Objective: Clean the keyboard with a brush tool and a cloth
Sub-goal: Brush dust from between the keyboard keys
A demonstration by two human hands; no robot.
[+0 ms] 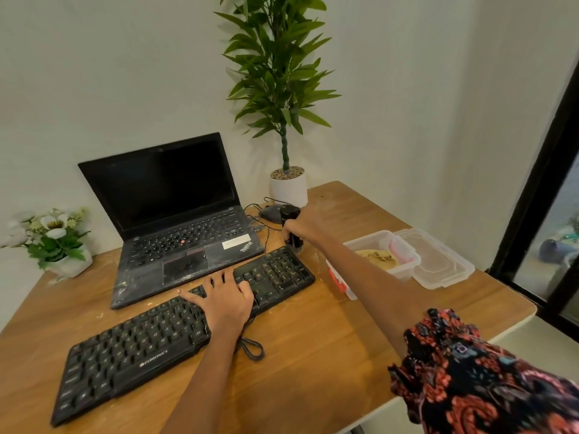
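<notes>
Nearest the lens, a patterned sleeve (488, 380) in red, black and blue on the right arm, stretched out over a wooden table (329, 355). Right hand (302, 227) curled round a black brush tool (291, 228), held upright just past the far right corner of the keyboard (175, 327), bristle end down near the table. Left hand (225, 297) flat on the keyboard, fingers spread and straight, pressing the keys between the letter block and the number pad. Keyboard black, lying slantwise across the table, its cable looped just in front of it. Behind it, an open, dusty laptop (175, 214) with a dark screen. Right of the keyboard, an open clear plastic box (385, 255) holding something yellowish, possibly a cloth, with its lid (438, 264) beside it. At the table's back, a potted plant (282, 98); at the left edge, a small pot of white flowers (53, 236).
</notes>
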